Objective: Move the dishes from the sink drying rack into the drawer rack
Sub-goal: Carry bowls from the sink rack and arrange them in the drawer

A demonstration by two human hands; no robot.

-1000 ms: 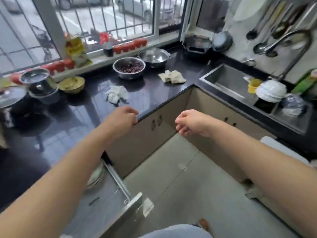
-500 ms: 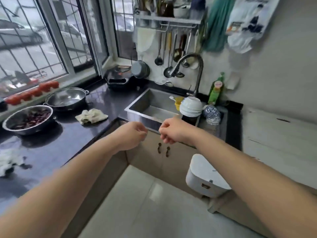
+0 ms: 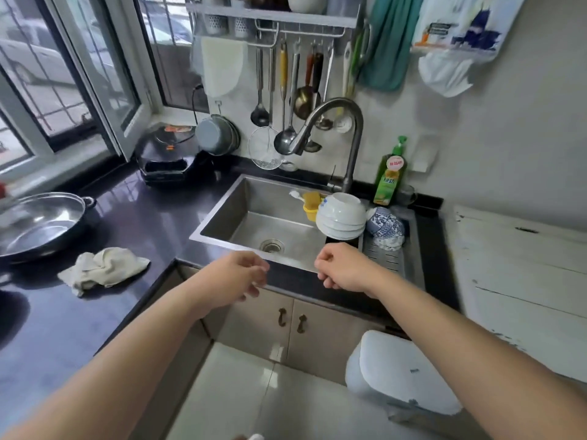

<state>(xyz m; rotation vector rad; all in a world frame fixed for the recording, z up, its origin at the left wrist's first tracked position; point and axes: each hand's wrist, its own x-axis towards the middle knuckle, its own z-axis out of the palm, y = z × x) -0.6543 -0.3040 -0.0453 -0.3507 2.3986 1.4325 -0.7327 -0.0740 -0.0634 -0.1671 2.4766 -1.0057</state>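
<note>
Sink (image 3: pixel 254 217) rack holds four stacked white bowls (image 3: pixel 341 215), one patterned bowl (image 3: pixel 385 226).

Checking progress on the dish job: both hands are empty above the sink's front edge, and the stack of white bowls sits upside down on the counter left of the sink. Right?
Not quite. The head view shows the stack of white bowls upside down on the drying rack at the sink's right side, not on the left counter. The left hand and right hand are indeed empty.
</note>
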